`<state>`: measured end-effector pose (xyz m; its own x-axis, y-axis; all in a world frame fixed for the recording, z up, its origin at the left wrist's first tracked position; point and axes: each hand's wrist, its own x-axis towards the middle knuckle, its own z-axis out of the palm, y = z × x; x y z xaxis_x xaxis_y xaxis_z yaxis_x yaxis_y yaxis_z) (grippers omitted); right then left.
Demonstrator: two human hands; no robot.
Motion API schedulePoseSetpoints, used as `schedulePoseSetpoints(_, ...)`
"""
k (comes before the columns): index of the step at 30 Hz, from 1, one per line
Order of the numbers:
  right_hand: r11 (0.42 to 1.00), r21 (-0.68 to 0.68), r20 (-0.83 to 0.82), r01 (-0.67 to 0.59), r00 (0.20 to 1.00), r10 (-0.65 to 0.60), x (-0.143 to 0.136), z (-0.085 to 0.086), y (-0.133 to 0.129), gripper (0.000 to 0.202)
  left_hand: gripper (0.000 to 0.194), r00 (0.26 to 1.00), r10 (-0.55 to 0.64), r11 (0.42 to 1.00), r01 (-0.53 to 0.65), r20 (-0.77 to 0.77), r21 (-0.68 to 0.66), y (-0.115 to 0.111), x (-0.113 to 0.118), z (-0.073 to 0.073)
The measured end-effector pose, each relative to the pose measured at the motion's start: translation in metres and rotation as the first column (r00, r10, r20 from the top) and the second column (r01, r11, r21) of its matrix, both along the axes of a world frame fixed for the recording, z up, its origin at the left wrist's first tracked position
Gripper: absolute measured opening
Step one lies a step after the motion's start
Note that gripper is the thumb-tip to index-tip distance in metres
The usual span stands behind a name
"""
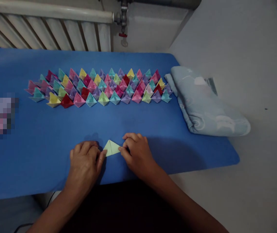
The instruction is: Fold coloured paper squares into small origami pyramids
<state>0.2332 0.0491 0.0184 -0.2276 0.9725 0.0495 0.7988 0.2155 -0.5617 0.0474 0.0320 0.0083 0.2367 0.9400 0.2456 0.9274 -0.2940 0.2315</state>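
Near the front of the blue table (143, 123), a pale green piece of folded paper (112, 148) forms a triangle with a crease down its middle. My left hand (85, 158) pinches its left corner between thumb and fingers. At the right corner, the thumb and fingertips of my right hand (138, 153) close on the paper. Beyond both hands stand several rows of small folded paper boats (103, 98) in pink, blue, purple, yellow, green and red.
A folded light blue blanket (208, 106) lies at the table's right end, beside the wall (255, 64). Behind the table is a white radiator (55, 32) with a red-handled valve (123, 34). A pixelated patch covers something pale at the left edge.
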Motion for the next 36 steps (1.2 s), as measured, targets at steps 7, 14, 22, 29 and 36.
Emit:
schedulePoseSetpoints(7, 1.000, 0.014, -0.013, 0.001, 1.000, -0.001, 0.001, 0.000, 0.000, 0.013, 0.033, 1.000, -0.007, 0.999, 0.008, -0.016, 0.052, -0.002, -0.002, -0.005)
schedulePoseSetpoints(14, 1.000, 0.009, -0.003, -0.016, 1.000, 0.016, 0.003, 0.002, 0.002, 0.012, 0.025, 0.981, -0.183, 0.948, 0.194, -0.068, 0.251, -0.004, -0.002, -0.005)
schedulePoseSetpoints(22, 0.995, 0.095, 0.012, 0.009, 1.000, -0.010, 0.004, -0.004, -0.002, 0.010, 0.039, 0.915, -0.394, 0.897, 0.404, -0.090, 0.181, -0.004, -0.007, 0.001)
schedulePoseSetpoints(29, 0.917, 0.209, -0.036, -0.339, 0.935, 0.354, -0.005, 0.004, -0.021, 0.029, 0.037, 0.912, -0.401, 0.893, 0.410, -0.089, 0.185, -0.004, -0.010, -0.003)
schedulePoseSetpoints(36, 0.924, 0.056, 0.160, -0.379, 0.916, 0.367, -0.004, -0.004, -0.021, 0.047, 0.038, 0.929, -0.350, 0.923, 0.364, -0.118, 0.128, -0.013, -0.015, -0.007)
